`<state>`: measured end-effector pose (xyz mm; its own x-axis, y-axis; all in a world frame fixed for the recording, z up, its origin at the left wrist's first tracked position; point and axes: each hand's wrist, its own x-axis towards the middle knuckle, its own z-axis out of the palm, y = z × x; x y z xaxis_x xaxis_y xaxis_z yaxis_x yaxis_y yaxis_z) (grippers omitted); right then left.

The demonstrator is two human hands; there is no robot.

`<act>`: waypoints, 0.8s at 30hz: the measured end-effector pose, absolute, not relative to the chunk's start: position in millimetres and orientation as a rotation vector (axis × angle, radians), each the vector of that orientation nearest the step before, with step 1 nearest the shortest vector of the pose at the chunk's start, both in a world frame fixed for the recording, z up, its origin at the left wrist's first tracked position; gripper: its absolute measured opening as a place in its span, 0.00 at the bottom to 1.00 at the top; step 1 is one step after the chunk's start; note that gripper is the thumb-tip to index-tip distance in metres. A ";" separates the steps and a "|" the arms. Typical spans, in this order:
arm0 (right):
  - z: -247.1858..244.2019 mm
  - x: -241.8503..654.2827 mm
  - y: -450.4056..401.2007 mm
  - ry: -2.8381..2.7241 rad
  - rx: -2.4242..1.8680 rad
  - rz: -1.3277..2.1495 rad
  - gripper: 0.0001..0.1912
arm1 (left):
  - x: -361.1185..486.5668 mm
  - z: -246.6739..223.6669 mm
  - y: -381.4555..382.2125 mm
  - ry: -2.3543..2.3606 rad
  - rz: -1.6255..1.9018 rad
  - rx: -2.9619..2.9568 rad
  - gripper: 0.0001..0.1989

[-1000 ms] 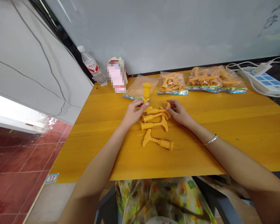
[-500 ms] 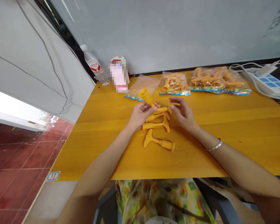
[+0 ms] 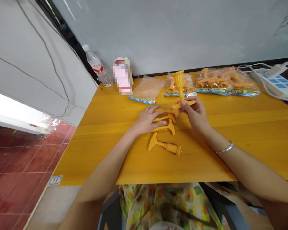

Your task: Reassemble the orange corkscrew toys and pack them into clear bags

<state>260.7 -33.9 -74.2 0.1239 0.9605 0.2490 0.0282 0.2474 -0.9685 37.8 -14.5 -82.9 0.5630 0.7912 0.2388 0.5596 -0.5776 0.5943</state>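
Note:
My right hand (image 3: 196, 114) grips a yellow plastic piece (image 3: 179, 83) by its T-shaped end, its cup-like end pointing up. My left hand (image 3: 148, 120) lies with fingers spread over several yellow pieces in a stack, partly hiding them; one T-shaped end (image 3: 171, 127) shows to its right. Nearer the front edge, a separate yellow piece (image 3: 166, 146) lies on its side, its T end to the left and a small metal tip to the right.
Along the back of the table (image 3: 98, 153) are a flat clear bag (image 3: 147, 89), filled bags of yellow pieces (image 3: 213, 82), a water bottle (image 3: 98, 68), a blurred pink item (image 3: 122, 78) and a power strip (image 3: 277, 83) with cables.
The cupped yellow piece has passed from my left hand to my right and stands upright, farther right. My left hand has opened over the stack; my right hand has closed.

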 end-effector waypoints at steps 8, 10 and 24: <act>-81.9 269.4 -22.5 -1.200 -1.163 0.907 0.17 | 36.9 -68.9 -19.6 0.890 0.596 2.415 0.16; -79.7 267.6 -25.4 -1.256 -1.161 0.926 0.16 | 37.2 -64.0 -20.7 0.994 0.878 2.447 0.16; -54.2 252.4 -54.9 -1.091 -0.859 1.845 0.30 | 32.9 -70.8 -19.0 1.105 1.202 3.102 0.12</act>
<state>252.4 -54.9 -54.2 -0.4412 0.8852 -0.1477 -0.2973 -0.2994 -0.9066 32.9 -19.0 -70.8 0.5803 0.4178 0.6991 0.6616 -0.7424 -0.1055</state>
